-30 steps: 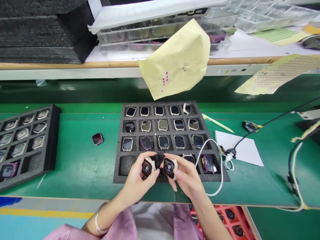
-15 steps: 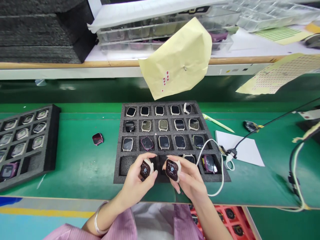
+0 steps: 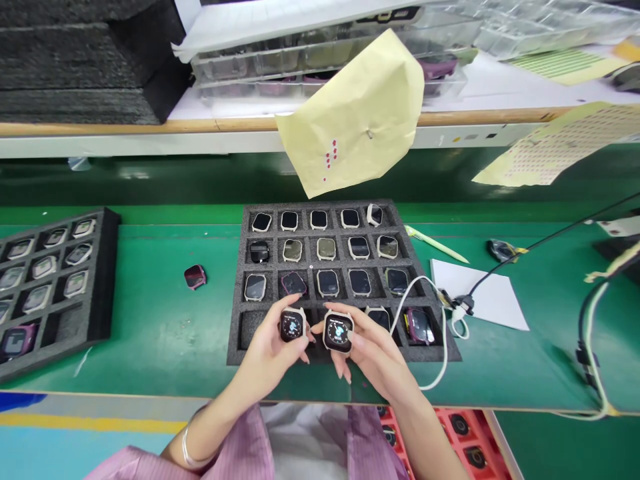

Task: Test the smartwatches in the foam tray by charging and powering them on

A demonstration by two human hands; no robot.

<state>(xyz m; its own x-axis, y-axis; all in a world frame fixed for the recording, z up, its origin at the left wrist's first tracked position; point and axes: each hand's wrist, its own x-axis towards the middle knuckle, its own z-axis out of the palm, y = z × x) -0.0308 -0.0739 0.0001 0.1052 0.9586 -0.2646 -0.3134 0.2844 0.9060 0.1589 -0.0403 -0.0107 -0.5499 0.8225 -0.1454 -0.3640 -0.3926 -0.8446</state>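
My left hand (image 3: 275,343) is closed around a smartwatch (image 3: 292,325) without a strap; its lit face points up toward me. A second strapless smartwatch (image 3: 337,332), with a pale case and a lit dial, is gripped in my right hand (image 3: 375,347), the thumb at its right edge. Both are held side by side over the front row of a black foam tray (image 3: 234,333). Other watches lie in most of the visible pockets, including a purple one (image 3: 293,283) just beyond my left fingers. My hands hide part of the front row.
Another foam tray (image 3: 107,280) of watches stands at left, with a loose purple watch (image 3: 195,276) between the trays. To the right lie a white cable (image 3: 445,360), a green pen (image 3: 437,244) and white paper (image 3: 480,293). Yellow paper (image 3: 357,120) hangs from the shelf edge.
Both watches have turned, so their lit screens now face me more squarely. The right watch has shifted slightly left, and my fingers have changed position around both.
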